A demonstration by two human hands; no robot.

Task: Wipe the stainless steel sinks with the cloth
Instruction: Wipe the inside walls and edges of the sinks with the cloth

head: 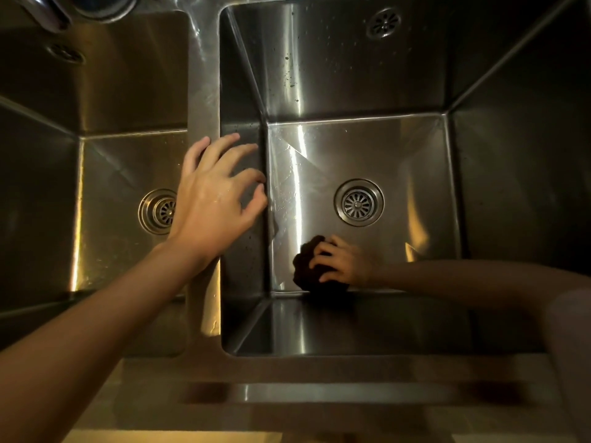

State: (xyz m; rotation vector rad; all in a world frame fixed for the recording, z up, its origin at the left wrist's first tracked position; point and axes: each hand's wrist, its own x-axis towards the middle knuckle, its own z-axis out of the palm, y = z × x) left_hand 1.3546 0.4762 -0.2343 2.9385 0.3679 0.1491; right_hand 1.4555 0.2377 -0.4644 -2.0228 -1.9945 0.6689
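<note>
Head: right hand seemingly grips cloth.

Right hand presses cloth on sink floor.

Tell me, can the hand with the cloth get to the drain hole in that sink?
Probably yes. The right hand holds the cloth on the floor of the right sink, and the drain sits just beyond its fingers. Only bare steel lies between them.
</note>
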